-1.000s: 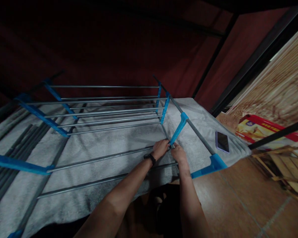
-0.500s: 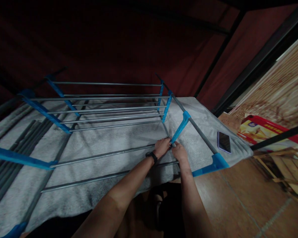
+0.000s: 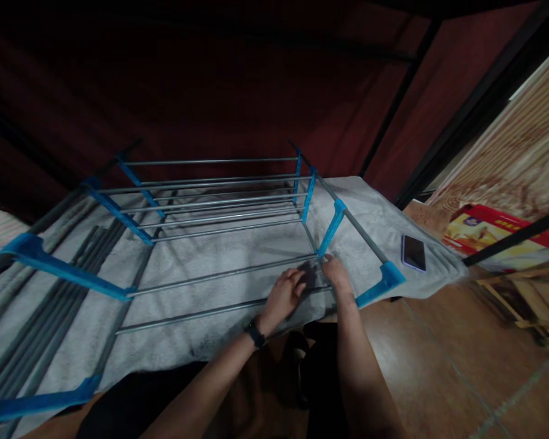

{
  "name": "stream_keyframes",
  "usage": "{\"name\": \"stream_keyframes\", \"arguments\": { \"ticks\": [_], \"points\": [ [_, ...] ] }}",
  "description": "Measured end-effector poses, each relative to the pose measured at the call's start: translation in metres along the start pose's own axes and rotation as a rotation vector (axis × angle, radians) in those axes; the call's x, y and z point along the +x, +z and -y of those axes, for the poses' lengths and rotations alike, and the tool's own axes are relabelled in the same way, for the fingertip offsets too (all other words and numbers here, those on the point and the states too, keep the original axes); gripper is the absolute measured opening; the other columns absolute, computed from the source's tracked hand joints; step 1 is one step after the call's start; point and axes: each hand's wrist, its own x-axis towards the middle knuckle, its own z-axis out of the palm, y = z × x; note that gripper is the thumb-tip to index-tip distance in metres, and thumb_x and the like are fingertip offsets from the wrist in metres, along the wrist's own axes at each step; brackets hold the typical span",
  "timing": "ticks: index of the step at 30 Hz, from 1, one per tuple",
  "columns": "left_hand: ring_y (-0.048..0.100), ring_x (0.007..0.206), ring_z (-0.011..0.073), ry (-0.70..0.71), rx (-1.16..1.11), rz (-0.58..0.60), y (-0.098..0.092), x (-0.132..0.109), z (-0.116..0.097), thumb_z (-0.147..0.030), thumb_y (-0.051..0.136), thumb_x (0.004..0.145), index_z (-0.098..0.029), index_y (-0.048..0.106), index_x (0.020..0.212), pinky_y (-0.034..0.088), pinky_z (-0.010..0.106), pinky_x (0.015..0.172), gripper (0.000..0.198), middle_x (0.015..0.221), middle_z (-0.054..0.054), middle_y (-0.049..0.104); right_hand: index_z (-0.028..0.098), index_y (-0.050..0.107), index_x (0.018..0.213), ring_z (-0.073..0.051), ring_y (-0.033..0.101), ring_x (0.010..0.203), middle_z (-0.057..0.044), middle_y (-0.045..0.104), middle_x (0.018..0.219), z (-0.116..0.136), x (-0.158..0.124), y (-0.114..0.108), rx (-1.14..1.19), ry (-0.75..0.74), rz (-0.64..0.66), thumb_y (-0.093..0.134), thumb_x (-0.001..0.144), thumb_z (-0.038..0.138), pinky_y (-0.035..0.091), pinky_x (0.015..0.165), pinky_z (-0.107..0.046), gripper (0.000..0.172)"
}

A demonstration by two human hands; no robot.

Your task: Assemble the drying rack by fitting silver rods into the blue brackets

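Observation:
A rack of grey metal tubes (image 3: pixel 219 278) and blue plastic brackets (image 3: pixel 330 230) lies on its side on a grey blanket. My left hand (image 3: pixel 283 296), with a dark band on the wrist, is over the front tubes near the right end. Its fingers are loosely curled and apart, with nothing in them. At the lower end of the third blue bracket, where a cross tube meets it, my right hand (image 3: pixel 336 274) has its fingers closed against the joint. Its fingertips are partly hidden. Closest to me on the right is another blue bracket (image 3: pixel 382 285).
Several loose grey tubes (image 3: pixel 50 305) lie on the blanket (image 3: pixel 375 210) at the left. A phone (image 3: pixel 413 252) rests near its right edge. Beyond are a red and yellow box (image 3: pixel 498 235), a wooden frame (image 3: pixel 526 299) and dark metal posts (image 3: pixel 402 110).
My left hand has come away from the bracket joint, moving left and toward me, its fingers loosening. My right hand stays at the joint. The view has shifted, showing more of the rack's left side.

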Motion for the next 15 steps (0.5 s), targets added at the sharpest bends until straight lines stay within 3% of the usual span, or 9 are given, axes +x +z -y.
{"name": "stream_keyframes", "arguments": {
  "ticks": [3, 6, 10, 15],
  "points": [
    [0.051, 0.12, 0.0223, -0.032, 0.102, 0.053, -0.002, -0.045, 0.005, -0.026, 0.053, 0.09, -0.02, 0.057, 0.125, 0.042, 0.038, 0.105, 0.035, 0.127, 0.01, 0.058, 0.015, 0.064, 0.123, -0.019, 0.066, 0.108, -0.012, 0.073, 0.107, 0.001, 0.0, 0.0, 0.018, -0.007, 0.005, 0.043, 0.084, 0.011, 0.047, 0.087, -0.021, 0.044],
    [0.048, 0.125, 0.0238, -0.008, 0.277, 0.101, -0.003, -0.065, 0.009, -0.02, 0.049, 0.091, -0.019, 0.054, 0.128, 0.038, 0.042, 0.108, 0.038, 0.132, 0.011, 0.055, 0.014, 0.064, 0.122, -0.019, 0.066, 0.108, -0.013, 0.072, 0.108, 0.002, 0.0, 0.001, 0.024, -0.008, 0.004, 0.043, 0.085, 0.011, 0.047, 0.087, -0.021, 0.043],
    [0.049, 0.12, 0.024, -0.007, 0.508, 0.171, -0.007, -0.059, 0.009, -0.005, 0.039, 0.088, -0.019, 0.053, 0.126, 0.039, 0.044, 0.104, 0.043, 0.127, 0.011, 0.056, 0.015, 0.065, 0.12, -0.019, 0.067, 0.104, -0.014, 0.074, 0.103, 0.003, 0.0, 0.002, 0.011, 0.007, 0.0, 0.043, 0.084, 0.011, 0.047, 0.086, -0.022, 0.042],
    [0.05, 0.115, 0.0237, 0.07, 0.62, 0.219, -0.011, -0.052, 0.0, -0.005, 0.038, 0.089, -0.016, 0.055, 0.117, 0.042, 0.042, 0.098, 0.035, 0.12, 0.01, 0.057, 0.013, 0.066, 0.118, -0.019, 0.068, 0.103, -0.015, 0.073, 0.104, 0.001, 0.004, 0.005, 0.004, 0.002, -0.001, 0.041, 0.084, 0.012, 0.048, 0.085, -0.022, 0.042]
  ]
}}
